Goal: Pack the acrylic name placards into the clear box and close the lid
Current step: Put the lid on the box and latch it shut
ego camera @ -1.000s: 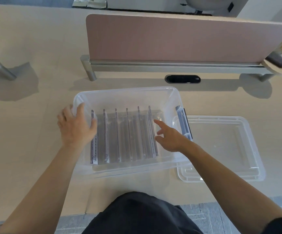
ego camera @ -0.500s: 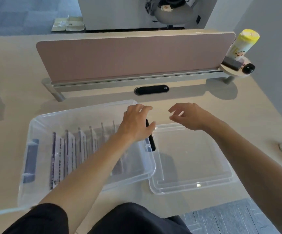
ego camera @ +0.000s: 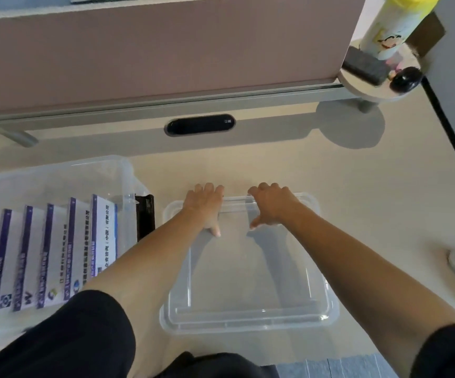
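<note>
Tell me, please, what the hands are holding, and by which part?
Both the left hand and the right hand grip the clear lid by its far edge.

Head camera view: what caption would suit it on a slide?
Both hands, left and right, grip the clear lid's far edge beside the placard-filled box.

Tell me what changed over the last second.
Both hands left the clear box and moved right to the lid: left hand and right hand now grip its far edge. Placards stay upright in the box; the lid remains flat on the desk.
</note>
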A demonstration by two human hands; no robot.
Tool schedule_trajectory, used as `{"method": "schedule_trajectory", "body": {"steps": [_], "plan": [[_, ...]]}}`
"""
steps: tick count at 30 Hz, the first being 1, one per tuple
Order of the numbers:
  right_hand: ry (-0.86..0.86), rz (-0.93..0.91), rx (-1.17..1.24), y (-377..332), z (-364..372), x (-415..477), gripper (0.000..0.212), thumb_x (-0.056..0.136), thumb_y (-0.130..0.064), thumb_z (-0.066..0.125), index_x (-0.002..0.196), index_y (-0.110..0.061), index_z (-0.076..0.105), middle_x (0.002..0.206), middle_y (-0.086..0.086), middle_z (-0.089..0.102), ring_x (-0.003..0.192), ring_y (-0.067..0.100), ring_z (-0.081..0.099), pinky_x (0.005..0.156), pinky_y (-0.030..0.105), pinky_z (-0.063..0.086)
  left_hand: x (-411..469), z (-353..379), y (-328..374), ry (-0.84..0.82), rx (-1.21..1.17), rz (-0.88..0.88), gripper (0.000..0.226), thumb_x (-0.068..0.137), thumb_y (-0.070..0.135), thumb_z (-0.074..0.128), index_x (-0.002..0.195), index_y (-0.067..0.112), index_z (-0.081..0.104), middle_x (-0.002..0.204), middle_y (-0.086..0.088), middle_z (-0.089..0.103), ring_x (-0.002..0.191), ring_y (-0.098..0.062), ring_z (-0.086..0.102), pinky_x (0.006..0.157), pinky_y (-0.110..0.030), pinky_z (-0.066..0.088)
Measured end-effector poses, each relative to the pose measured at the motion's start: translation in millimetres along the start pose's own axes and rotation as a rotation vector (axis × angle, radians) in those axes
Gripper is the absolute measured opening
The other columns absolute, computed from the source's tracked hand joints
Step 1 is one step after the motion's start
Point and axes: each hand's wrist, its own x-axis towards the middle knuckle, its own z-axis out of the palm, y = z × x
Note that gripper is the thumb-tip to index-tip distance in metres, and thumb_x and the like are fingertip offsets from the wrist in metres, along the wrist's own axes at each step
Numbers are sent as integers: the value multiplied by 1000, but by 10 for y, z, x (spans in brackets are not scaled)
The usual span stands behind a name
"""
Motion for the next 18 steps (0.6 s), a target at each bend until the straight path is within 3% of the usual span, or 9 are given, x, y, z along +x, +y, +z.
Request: {"method": "schedule_trajectory", "body": {"steps": [9, 13, 18], "plan": [[78, -7, -36, 148, 109, 107, 87, 73, -66, 72, 141, -21, 41, 138, 10, 44, 125, 34, 44, 104, 50, 37, 164, -149, -12, -95, 12, -25, 92, 45, 61, 87, 121, 21, 52, 118, -6, 52, 110, -29, 50, 90, -39, 34], [68, 44, -22, 248, 19, -12, 85, 74, -66, 71, 138, -18, 42, 136, 10, 45, 126, 33, 44, 103, 50, 37, 69, -247, -37, -27, 67, -14, 83, 46, 66, 84, 112, 22, 57, 115, -4, 48, 108, -26, 45, 87, -39, 34], [52, 73, 97, 322, -362, -212, 78, 77, -58, 73, 135, -16, 41, 128, 7, 59, 112, 30, 60, 88, 39, 45, -191, -508, -93, 33, -119, 18, 82, 53, 55, 88, 114, 19, 46, 114, 1, 57, 95, -23, 58, 71, -34, 43]]}}
